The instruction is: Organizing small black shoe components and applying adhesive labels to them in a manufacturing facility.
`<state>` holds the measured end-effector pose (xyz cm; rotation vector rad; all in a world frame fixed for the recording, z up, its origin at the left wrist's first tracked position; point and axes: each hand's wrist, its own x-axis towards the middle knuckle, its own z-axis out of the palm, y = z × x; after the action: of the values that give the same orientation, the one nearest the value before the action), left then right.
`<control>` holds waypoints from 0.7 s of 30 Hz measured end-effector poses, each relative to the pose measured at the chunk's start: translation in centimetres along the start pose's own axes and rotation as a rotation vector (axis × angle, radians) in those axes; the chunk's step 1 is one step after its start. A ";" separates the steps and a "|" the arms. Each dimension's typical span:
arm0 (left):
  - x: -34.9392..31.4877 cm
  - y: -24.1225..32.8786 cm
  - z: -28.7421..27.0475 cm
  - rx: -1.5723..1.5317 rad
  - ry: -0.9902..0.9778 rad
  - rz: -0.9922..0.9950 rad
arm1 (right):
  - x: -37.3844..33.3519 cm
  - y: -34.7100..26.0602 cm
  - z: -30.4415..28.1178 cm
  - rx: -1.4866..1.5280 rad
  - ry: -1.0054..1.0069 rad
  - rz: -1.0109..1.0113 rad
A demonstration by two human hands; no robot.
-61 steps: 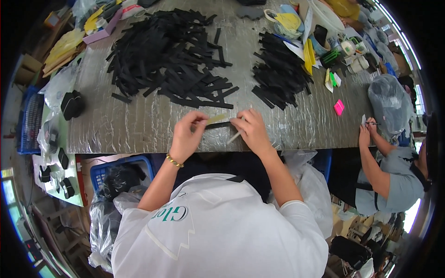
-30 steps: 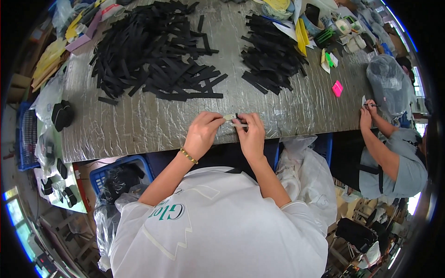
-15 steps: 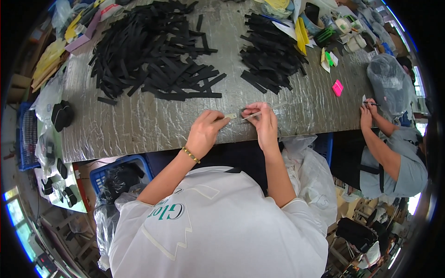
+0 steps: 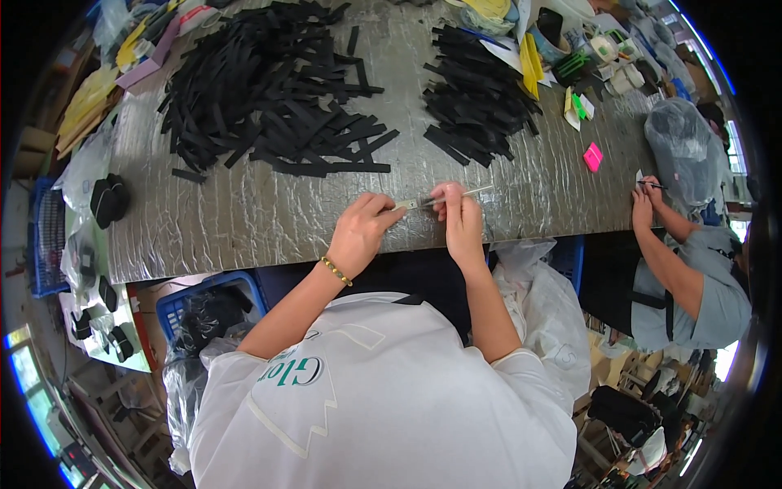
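Observation:
My left hand (image 4: 364, 231), with a beaded bracelet on its wrist, pinches a small pale flat piece (image 4: 410, 204) between thumb and forefinger. In my right hand (image 4: 459, 222) is a slim pale stick (image 4: 479, 191), which sticks out to the right past the fingers. Its dark end meets or nearly meets the pale flat piece; whether they touch I cannot tell. Both hands are just above the near part of the table. Beyond them lie a large heap of black strips (image 4: 236, 98) and a smaller heap of black strips (image 4: 476, 98).
The table (image 4: 244, 220) has a crinkled, shiny cover. A pink piece (image 4: 592, 157) lies to the right, with clutter behind it. A co-worker's hands (image 4: 645, 194) are at the right edge, holding a pen. A blue basket (image 4: 175, 308) stands below the table's near edge.
My right hand has turned and its fingers have closed in around the slim stick, which now lies at a different slant. The left hand has hardly moved.

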<state>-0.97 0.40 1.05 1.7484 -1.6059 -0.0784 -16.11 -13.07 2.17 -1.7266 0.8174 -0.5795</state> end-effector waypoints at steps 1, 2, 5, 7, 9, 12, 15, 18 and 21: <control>0.0 0.0 0.0 -0.001 0.002 0.001 | -0.1 0.0 0.1 -0.001 0.000 -0.001; 0.0 0.0 0.1 0.002 0.001 0.006 | -0.2 0.1 0.3 0.006 -0.004 0.000; 0.0 0.0 0.1 0.014 0.003 0.008 | -0.4 0.1 0.5 -0.017 -0.013 -0.015; 0.0 0.1 0.1 0.021 0.004 0.007 | -0.5 0.1 0.6 -0.047 -0.017 -0.030; 0.0 0.1 0.1 0.021 0.005 0.008 | -0.4 0.1 0.5 -0.068 -0.025 -0.036; 0.0 0.1 0.0 0.025 0.005 0.002 | -0.4 -0.1 0.7 -0.087 -0.016 -0.055; 0.0 0.0 0.1 0.026 0.002 0.005 | -0.3 0.3 0.8 -0.064 0.034 -0.031; 0.0 0.0 0.2 0.024 0.005 -0.003 | -0.3 -0.1 0.7 -0.095 0.017 -0.061; 0.0 0.1 0.1 0.016 0.002 -0.017 | -0.3 0.0 0.9 -0.133 0.016 -0.101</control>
<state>-1.10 0.34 1.02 1.7735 -1.5948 -0.0726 -15.66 -12.26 1.93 -1.8953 0.7987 -0.6189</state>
